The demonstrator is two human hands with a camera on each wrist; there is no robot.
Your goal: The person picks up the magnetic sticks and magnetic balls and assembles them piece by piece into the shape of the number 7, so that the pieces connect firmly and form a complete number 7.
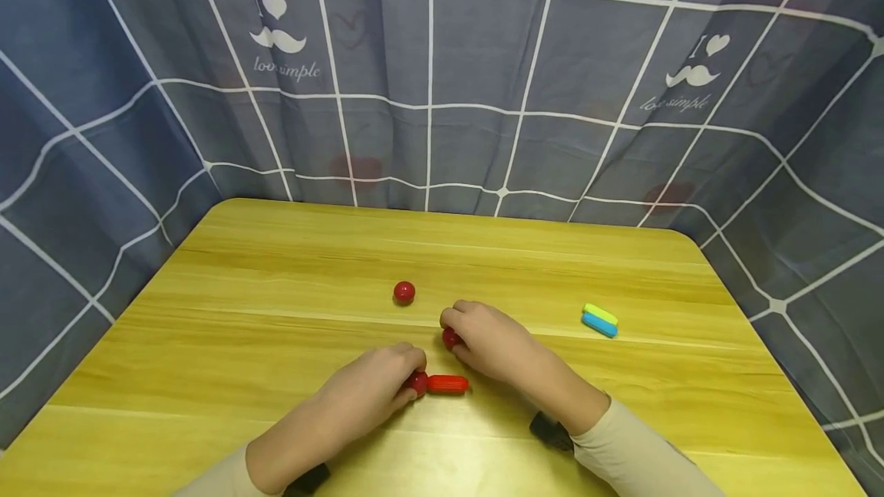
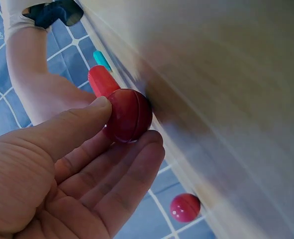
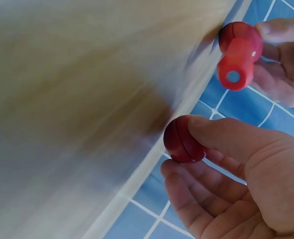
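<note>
My left hand (image 1: 387, 386) pinches a dark red ball (image 2: 128, 114) between thumb and fingers on the yellow wooden table (image 1: 276, 282). A red ribbed cylinder (image 1: 447, 384) is joined to that ball and lies on the table toward the right. Just behind it, my right hand (image 1: 483, 340) pinches a second dark red ball (image 3: 182, 140) between thumb and fingertips. The cylinder's hollow end (image 3: 233, 76) shows in the right wrist view. A third red ball (image 1: 404, 292) lies free on the table, a little beyond both hands.
A yellow piece stacked on a blue piece (image 1: 599, 319) lies at the right of the table. A grey checked curtain (image 1: 428, 75) surrounds the table on three sides. Dark wrist straps (image 1: 550, 431) sit on both forearms.
</note>
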